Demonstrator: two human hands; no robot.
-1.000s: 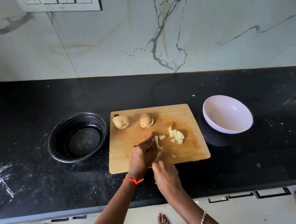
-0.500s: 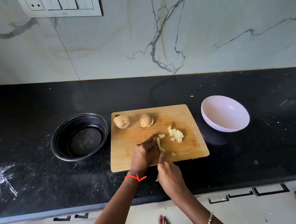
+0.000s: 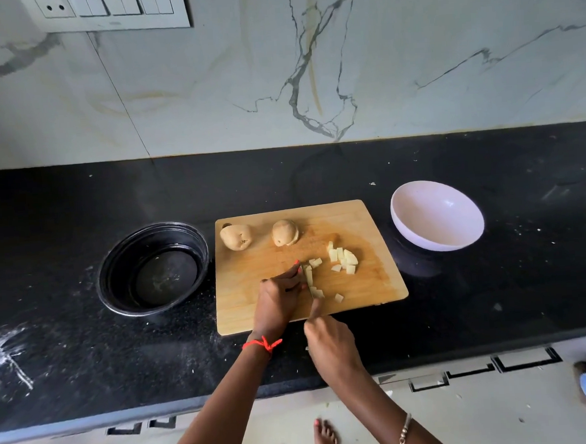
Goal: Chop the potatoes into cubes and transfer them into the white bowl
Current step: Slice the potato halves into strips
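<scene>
Head-worn camera looks down and forward, seemingly close, over the counter (image 3: 496,312).

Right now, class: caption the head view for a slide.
Left hand steadies pale potato strip on rectangular wooden board; right hand grips the knife.
</scene>
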